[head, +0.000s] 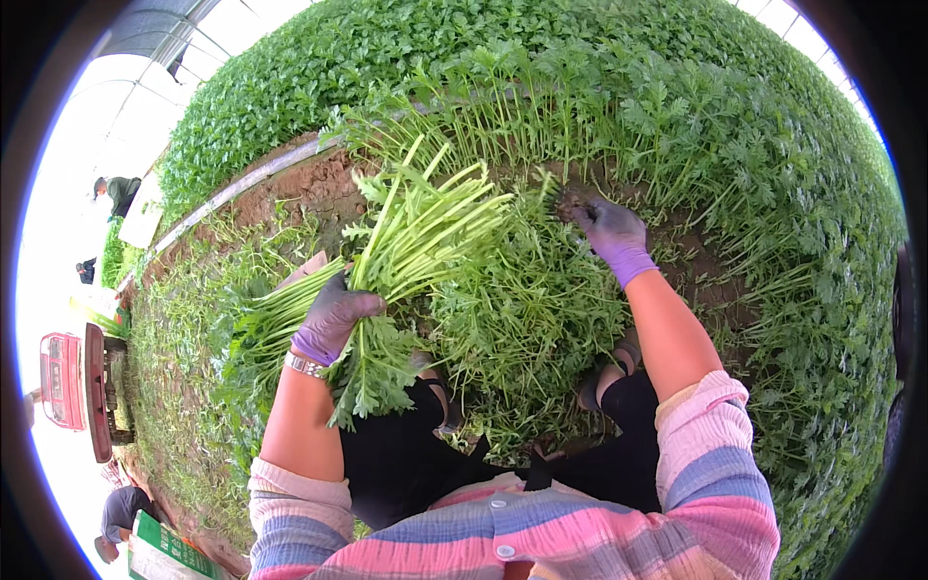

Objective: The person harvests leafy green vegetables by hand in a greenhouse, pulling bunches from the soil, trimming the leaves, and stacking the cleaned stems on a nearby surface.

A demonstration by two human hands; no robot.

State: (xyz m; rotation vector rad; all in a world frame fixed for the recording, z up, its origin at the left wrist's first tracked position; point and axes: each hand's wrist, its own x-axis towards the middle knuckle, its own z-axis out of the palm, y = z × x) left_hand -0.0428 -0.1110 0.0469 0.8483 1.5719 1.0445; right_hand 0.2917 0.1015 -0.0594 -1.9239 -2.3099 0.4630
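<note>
My left hand (337,319), in a purple glove, is closed around a bunch of leafy green stalks (428,225), with the stem ends pointing up and right and leaves hanging below the fist. More cut stalks (290,308) lie in a pile just left of and behind it. My right hand (609,228), gloved in purple and soiled dark at the fingers, has its fingers closed at a dark, soil-covered clump (569,203) with some green on it; what exactly it is cannot be told. Loose greens (529,312) are heaped on the ground between my feet.
Standing leafy plants (725,145) curve around the front and right. A pale pipe or edging strip (268,170) crosses the soil at front left. At far left are a red vehicle (64,380), a green and white bag (170,551) and several people bending down.
</note>
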